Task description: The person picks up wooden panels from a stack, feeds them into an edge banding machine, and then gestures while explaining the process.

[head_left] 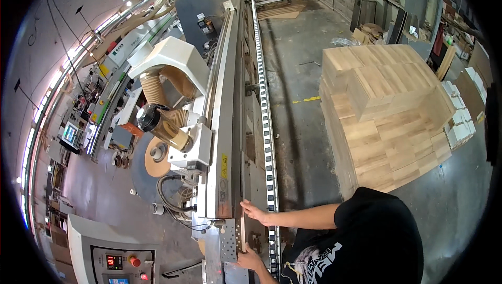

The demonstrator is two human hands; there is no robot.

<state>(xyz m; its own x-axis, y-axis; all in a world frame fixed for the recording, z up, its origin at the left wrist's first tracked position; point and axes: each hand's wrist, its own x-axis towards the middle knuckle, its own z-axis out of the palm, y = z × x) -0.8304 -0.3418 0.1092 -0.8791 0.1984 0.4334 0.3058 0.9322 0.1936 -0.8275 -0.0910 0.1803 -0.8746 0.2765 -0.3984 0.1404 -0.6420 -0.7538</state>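
Observation:
A narrow wooden board [243, 232] lies along the metal edge of a long machine [222, 127], close beside the perforated steel table [228, 239]. My right hand [254, 213] rests against the far part of the board, its fingers stretched out and flat. Nearer to me, my left hand [251, 259] grips the board's near end, thumb on top and fingers toward the steel table. The far end of the board runs beside the machine's beam, where I cannot make out how far it goes. Both forearms cross a track of black and white pads [270, 179].
Wood-grain panels [387, 137] stand in a large stack on the right, with white cartons [459, 117] behind. A control box [117, 252] with a red button is at lower left. A white hood with hoses [172, 64] and a disc-shaped reel [157, 156] flank the machine.

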